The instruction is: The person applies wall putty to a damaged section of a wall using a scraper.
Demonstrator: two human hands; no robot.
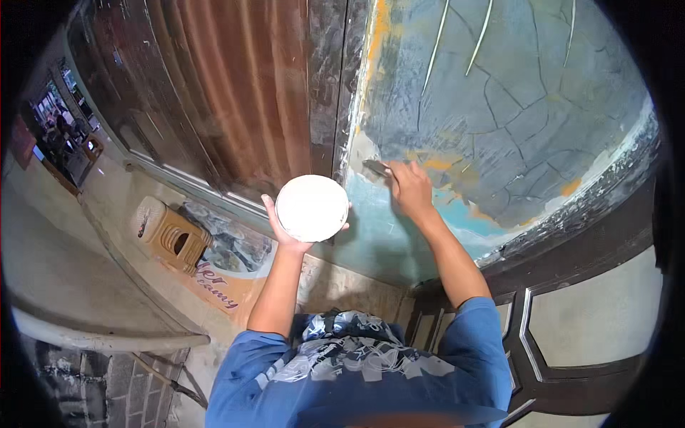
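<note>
Right hand (412, 189) is closed around the handle of a putty knife (376, 168), its grey blade pressed flat against the wall (514, 107) just beside the dark door frame (341, 107). Left hand (289, 232) cups a white bowl (312, 207) from below, fingers curled up around its rim, holding it level near the blade and a little lower. Judging by this, the step in hand is spreading or scraping filler along the wall's left edge; the next move would call for a steady stroke with the blade kept flat, and the bowl kept close for reloading. Inside, the bowl looks evenly white, either filled with paste or coated by it; I cannot tell which. Grey-blue and cracked, the wall is patched with orange and turquoise, with pale streaks near the top. A brown plastic stool (171, 235) stands on the floor well to the left, below a reddish shutter (228, 85).
</note>
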